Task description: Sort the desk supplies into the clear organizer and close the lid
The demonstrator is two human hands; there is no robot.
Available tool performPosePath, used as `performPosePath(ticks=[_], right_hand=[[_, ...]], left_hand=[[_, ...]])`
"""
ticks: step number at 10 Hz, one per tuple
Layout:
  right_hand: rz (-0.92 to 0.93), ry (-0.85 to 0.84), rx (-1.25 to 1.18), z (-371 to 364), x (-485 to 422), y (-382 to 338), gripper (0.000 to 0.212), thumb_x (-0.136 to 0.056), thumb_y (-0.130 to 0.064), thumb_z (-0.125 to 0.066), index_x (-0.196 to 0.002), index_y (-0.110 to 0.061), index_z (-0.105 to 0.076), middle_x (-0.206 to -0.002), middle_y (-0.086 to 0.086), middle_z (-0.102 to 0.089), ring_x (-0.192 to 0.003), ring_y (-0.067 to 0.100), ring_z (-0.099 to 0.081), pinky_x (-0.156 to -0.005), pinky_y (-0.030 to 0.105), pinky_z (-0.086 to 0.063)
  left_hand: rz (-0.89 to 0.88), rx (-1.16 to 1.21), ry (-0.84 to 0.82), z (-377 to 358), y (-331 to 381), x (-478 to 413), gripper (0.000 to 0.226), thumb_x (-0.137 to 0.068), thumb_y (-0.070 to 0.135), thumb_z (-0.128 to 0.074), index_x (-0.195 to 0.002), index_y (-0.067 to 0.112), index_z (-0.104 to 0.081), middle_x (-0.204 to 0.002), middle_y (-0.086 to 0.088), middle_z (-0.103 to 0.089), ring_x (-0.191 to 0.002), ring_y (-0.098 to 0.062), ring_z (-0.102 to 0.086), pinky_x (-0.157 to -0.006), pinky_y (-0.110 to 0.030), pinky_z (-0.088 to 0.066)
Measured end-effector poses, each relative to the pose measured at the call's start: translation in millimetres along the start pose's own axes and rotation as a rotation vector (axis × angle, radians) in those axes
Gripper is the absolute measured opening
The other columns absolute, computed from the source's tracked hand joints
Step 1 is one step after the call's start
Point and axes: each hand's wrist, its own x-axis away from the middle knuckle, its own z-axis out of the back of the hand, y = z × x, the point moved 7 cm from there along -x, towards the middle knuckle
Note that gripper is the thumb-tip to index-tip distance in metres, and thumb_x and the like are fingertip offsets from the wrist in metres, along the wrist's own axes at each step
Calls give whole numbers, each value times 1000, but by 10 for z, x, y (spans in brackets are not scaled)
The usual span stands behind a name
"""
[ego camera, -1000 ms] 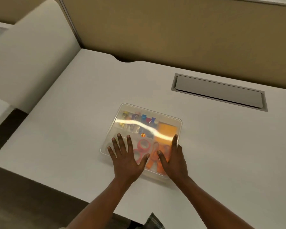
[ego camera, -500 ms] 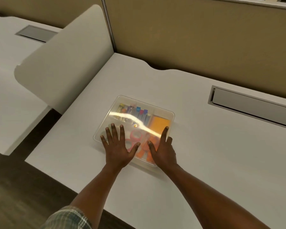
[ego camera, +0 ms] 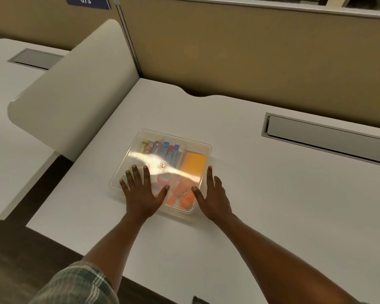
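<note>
The clear organizer (ego camera: 173,139) lies on the white desk (ego camera: 272,205) with its transparent lid down over it. Through the lid I see coloured binder clips (ego camera: 170,150) at the back, an orange pad (ego camera: 195,165) at the back right, pink tape rolls (ego camera: 162,181) and orange-handled scissors (ego camera: 182,197) at the front. My left hand (ego camera: 142,191) lies flat with spread fingers on the lid's front left part. My right hand (ego camera: 213,194) lies flat at the organizer's front right corner, its thumb on the lid and its fingers along the right edge.
A grey cable hatch (ego camera: 325,137) is set into the desk at the right. A curved white divider (ego camera: 75,95) stands to the left, with a neighbouring desk (ego camera: 13,128) beyond it. A tan partition wall (ego camera: 250,51) runs along the back. The desk's front edge lies just below my forearms.
My right hand has slid to the right, off the lid's top towards the organizer's right edge. My left hand stays pressed on the lid. The camera has swung left.
</note>
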Motion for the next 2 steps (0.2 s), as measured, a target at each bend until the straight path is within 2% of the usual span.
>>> performPosePath(ticks=[1,2], right_hand=[[-13,-24,48,178,156,322,83,-93,-70,-35,-154,-38,12,-165,14,-13,-144,37,-31,-110,51,-36],[-46,7,149,518,452,898,79,-96,-64,-34,-158,-26,0,-165,13,-13,-146,35,-26,-113,47,-31]], left_hand=[[-65,-15,23,86,264,95,78,-91,54,-29,-152,4,-31,-156,-30,-25,-143,-49,-26,-112,-69,-19],[-231,33,81,60,951,324,69,-90,38,-34,-151,6,-32,-158,-26,-24,-146,-43,-24,-114,-66,-20]])
